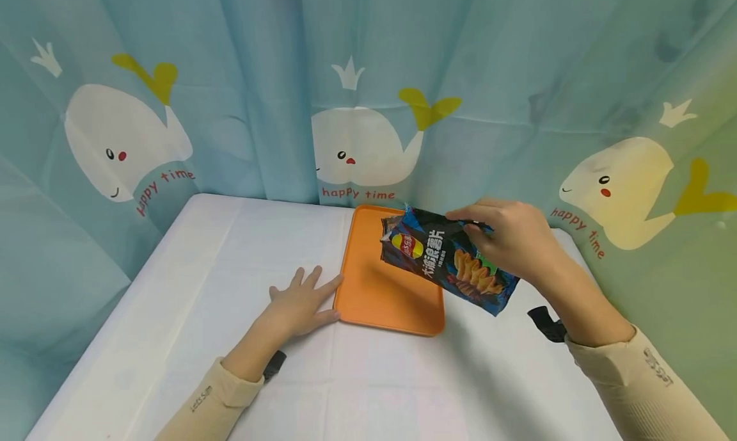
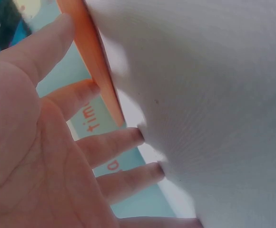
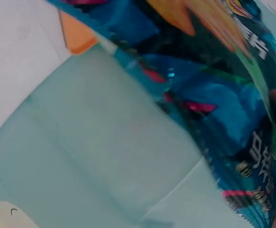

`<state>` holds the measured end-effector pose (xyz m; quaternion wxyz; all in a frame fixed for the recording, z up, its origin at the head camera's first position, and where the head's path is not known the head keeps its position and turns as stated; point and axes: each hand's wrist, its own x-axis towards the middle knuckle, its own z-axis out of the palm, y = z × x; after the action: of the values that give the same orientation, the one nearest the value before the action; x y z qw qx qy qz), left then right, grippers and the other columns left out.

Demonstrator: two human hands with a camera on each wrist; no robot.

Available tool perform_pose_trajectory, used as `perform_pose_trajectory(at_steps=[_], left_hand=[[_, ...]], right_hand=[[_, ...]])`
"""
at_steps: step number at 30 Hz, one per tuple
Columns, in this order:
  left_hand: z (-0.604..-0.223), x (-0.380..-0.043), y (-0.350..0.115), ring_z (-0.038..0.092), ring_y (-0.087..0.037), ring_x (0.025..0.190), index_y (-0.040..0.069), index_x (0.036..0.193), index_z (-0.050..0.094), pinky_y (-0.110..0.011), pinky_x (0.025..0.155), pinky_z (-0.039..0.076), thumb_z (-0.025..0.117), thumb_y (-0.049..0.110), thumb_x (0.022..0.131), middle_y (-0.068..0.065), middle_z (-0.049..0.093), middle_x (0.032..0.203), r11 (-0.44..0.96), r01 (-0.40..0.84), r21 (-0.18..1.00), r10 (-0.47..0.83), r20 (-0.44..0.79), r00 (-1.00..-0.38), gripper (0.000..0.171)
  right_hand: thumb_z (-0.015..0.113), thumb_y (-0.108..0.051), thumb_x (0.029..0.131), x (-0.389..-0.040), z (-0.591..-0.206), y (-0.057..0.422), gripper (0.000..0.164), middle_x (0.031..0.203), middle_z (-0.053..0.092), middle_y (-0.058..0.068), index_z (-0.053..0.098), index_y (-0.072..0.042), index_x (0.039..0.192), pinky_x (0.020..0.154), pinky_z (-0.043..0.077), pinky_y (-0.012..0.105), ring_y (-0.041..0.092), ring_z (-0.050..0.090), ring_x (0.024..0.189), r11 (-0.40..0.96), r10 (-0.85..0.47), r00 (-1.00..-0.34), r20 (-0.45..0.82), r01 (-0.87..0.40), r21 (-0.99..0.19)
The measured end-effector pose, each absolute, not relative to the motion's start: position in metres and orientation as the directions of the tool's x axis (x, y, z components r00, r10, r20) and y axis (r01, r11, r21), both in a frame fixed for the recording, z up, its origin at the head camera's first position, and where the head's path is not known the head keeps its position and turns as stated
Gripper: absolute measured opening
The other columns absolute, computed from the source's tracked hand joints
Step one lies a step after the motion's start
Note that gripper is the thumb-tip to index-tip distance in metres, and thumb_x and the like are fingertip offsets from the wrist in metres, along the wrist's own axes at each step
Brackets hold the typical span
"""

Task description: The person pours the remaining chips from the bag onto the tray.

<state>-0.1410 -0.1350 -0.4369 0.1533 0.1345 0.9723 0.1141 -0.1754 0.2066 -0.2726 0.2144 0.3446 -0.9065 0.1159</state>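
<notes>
A dark blue and black potato chip bag point(image 1: 443, 255) hangs tilted over an orange tray point(image 1: 374, 300), its torn end toward the upper left. My right hand point(image 1: 509, 236) pinches the bag along its upper edge, thumb and fingers on either side. In the right wrist view the lower end of the bag point(image 3: 200, 95) fills much of the picture. My left hand point(image 1: 302, 303) lies with spread, straight fingers at the tray's left edge. In the left wrist view the thumb and a finger point(image 2: 83, 92) touch the orange rim, while the other fingertips rest on the white cloth.
The tray lies on a table with a white cloth point(image 1: 190, 338). Behind the table hangs a light blue curtain point(image 1: 259, 108) printed with white whales. Black straps show at both wrists, one a black strap point(image 1: 547, 324) below the right wrist.
</notes>
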Motion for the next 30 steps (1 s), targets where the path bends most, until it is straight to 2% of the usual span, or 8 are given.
perform_pose_trajectory(at_steps=[7, 10, 18, 21, 30], left_hand=[[-0.4379, -0.1417, -0.1353, 0.022, -0.051, 0.147, 0.031, 0.156, 0.035, -0.085, 0.094, 0.026, 0.059, 0.055, 0.095, -0.018, 0.028, 0.162, 0.938, 0.230, 0.258, 0.299, -0.267, -0.916, 0.070], [-0.4382, -0.1422, -0.1353, 0.022, -0.051, 0.147, 0.031, 0.156, 0.035, -0.085, 0.094, 0.026, 0.059, 0.055, 0.095, -0.018, 0.028, 0.162, 0.937, 0.232, 0.260, 0.300, -0.263, -0.917, 0.070], [-0.4380, -0.1431, -0.1350, 0.022, -0.051, 0.147, 0.031, 0.156, 0.035, -0.085, 0.094, 0.026, 0.059, 0.055, 0.095, -0.018, 0.028, 0.162, 0.938, 0.232, 0.259, 0.299, -0.262, -0.917, 0.070], [-0.4376, -0.1430, -0.1345, 0.022, -0.051, 0.147, 0.031, 0.156, 0.035, -0.085, 0.094, 0.026, 0.060, 0.055, 0.094, -0.018, 0.028, 0.162, 0.939, 0.229, 0.257, 0.296, -0.262, -0.918, 0.070], [-0.4382, -0.1417, -0.1335, 0.022, -0.051, 0.147, 0.032, 0.156, 0.035, -0.085, 0.094, 0.026, 0.060, 0.055, 0.094, -0.018, 0.029, 0.162, 0.943, 0.214, 0.255, 0.282, -0.269, -0.921, 0.070]], right_hand=[[0.072, -0.002, 0.085, -0.1764, -0.2713, 0.2061, 0.035, 0.101, 0.076, 0.001, 0.078, -0.023, 0.112, 0.045, 0.030, 0.025, 0.005, 0.037, 0.048, 0.729, -0.570, -0.665, 0.483, -0.680, -0.075], [0.072, -0.002, 0.085, -0.1766, -0.2720, 0.2056, 0.034, 0.099, 0.076, 0.001, 0.078, -0.023, 0.111, 0.047, 0.033, 0.025, 0.005, 0.043, 0.051, 0.724, -0.582, -0.661, 0.474, -0.686, -0.069], [0.072, -0.001, 0.085, -0.1758, -0.2717, 0.2066, 0.035, 0.100, 0.077, 0.000, 0.078, -0.023, 0.112, 0.046, 0.033, 0.025, 0.006, 0.040, 0.048, 0.722, -0.573, -0.660, 0.485, -0.687, -0.082], [0.073, -0.002, 0.085, -0.1760, -0.2728, 0.2071, 0.034, 0.099, 0.077, 0.000, 0.078, -0.023, 0.111, 0.047, 0.034, 0.025, 0.005, 0.045, 0.053, 0.722, -0.575, -0.662, 0.480, -0.687, -0.083], [0.072, -0.002, 0.086, -0.1772, -0.2744, 0.2062, 0.033, 0.099, 0.077, 0.001, 0.078, -0.022, 0.111, 0.048, 0.035, 0.026, 0.006, 0.045, 0.053, 0.720, -0.588, -0.668, 0.455, -0.689, -0.081]])
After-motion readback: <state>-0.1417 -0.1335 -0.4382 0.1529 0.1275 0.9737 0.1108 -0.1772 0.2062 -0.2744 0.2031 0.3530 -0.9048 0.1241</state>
